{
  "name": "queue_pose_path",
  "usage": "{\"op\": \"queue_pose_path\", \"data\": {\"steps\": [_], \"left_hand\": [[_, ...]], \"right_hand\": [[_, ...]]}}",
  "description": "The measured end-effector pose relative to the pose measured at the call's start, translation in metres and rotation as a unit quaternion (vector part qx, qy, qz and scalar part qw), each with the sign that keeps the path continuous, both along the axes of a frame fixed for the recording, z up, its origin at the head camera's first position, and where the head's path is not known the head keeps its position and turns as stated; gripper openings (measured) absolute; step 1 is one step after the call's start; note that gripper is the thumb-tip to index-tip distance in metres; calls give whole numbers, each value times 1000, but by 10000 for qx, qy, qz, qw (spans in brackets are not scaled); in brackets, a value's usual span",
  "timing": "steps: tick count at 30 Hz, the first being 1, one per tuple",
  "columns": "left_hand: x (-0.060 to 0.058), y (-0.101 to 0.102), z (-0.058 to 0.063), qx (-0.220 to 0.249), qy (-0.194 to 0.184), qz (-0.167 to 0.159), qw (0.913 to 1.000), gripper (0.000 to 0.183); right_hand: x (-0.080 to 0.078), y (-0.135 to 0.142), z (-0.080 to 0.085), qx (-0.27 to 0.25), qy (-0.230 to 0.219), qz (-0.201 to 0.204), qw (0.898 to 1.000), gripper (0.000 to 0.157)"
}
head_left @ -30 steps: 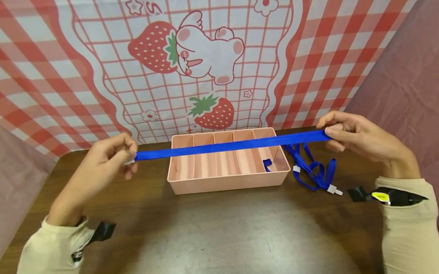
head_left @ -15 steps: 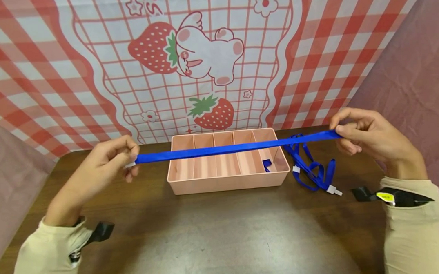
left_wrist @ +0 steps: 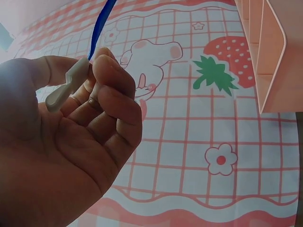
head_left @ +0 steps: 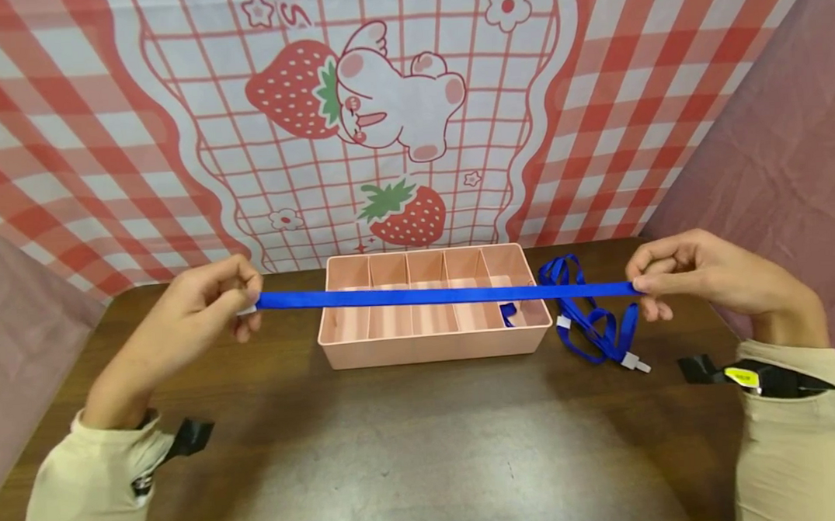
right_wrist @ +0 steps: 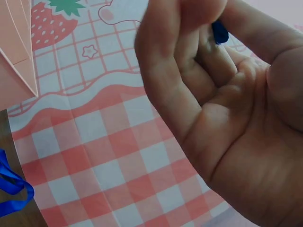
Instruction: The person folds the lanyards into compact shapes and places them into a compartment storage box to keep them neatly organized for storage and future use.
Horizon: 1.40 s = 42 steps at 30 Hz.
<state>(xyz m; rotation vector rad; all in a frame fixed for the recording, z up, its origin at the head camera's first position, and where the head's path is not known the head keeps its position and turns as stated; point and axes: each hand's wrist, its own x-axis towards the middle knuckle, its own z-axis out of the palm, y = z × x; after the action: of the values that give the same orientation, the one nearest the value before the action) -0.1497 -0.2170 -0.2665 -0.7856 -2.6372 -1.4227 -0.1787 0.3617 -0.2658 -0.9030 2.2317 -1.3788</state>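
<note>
A blue lanyard (head_left: 419, 296) is stretched straight and level between my two hands, above the pink divided box (head_left: 435, 348). My left hand (head_left: 212, 300) pinches its left end, where a white plastic clip (left_wrist: 71, 84) shows between thumb and fingers in the left wrist view. At the other end, my right hand (head_left: 698, 271) pinches the band between thumb and forefinger; a small blue tip (right_wrist: 219, 32) pokes out there in the right wrist view. Inside the box's rightmost compartment lies a small dark blue folded piece (head_left: 508, 313).
More blue lanyards (head_left: 602, 326) with white clips lie in a loose tangle on the brown table (head_left: 426, 447), right of the box. Behind the box hangs a red-and-white strawberry-print cloth (head_left: 410, 97). Pink fabric (head_left: 770, 167) borders the right side.
My right hand has moved rightward and then down, so the lanyard has gone from slanting up at the right to level. My left hand has stayed nearly in place.
</note>
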Motion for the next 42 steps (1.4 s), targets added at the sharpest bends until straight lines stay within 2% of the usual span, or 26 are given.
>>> {"op": "queue_pose_path", "data": {"steps": [3, 6, 7, 10, 12, 14, 16, 18, 20, 23, 27, 32, 36, 40, 42], "left_hand": [[0, 0, 0, -16, 42, -13, 10000, 11], [0, 0, -1, -24, 65, -61, 10000, 10], [0, 1, -2, -28, 70, -70, 9999, 10], [0, 2, -2, -25, 76, -67, 9999, 10], [0, 3, -2, -47, 87, -41, 9999, 10], [0, 3, -2, -103, 122, -12, 9999, 10], [1, 3, -1, -161, 155, 28, 9997, 10], [1, 3, 0, -219, 196, 66, 9995, 10], [2, 2, 0, -265, 225, 85, 9994, 9], [2, 3, 0, -325, 258, 72, 9991, 9], [4, 5, 0, -401, 292, 44, 9988, 8], [4, 8, -1, -407, 241, -22, 9989, 8], [3, 8, -2, -137, -1, -306, 9994, 8], [0, 8, -5, 466, -339, -946, 9938, 8], [-1, 8, -7, 1015, -454, -1490, 9826, 20]], "right_hand": [[0, 1, 0, -322, 77, -265, 9991, 19], [-3, 1, -2, -1035, 147, -371, 9938, 21], [-5, 2, -4, -1313, 178, -327, 9906, 22], [-10, 3, -8, -2189, 120, 136, 9756, 30], [-12, 4, -9, -2334, 71, 304, 9719, 32], [-11, 4, -8, -2110, 28, 130, 9774, 28], [-9, 2, -6, -1511, 125, -341, 9879, 21], [-6, 0, -4, -855, 276, -882, 9920, 15], [-4, -2, -2, -287, 388, -1430, 9885, 12], [-3, -5, -3, 23, 419, -1905, 9808, 12], [-3, -6, -4, -213, 269, -2173, 9755, 11], [-5, -6, -4, -806, 180, -2108, 9740, 14], [-8, -4, -6, -1255, 21, -1892, 9739, 19], [-12, 1, -9, -1744, 49, -1312, 9759, 22], [-14, 3, -10, -1861, 121, -1098, 9763, 25]]}}
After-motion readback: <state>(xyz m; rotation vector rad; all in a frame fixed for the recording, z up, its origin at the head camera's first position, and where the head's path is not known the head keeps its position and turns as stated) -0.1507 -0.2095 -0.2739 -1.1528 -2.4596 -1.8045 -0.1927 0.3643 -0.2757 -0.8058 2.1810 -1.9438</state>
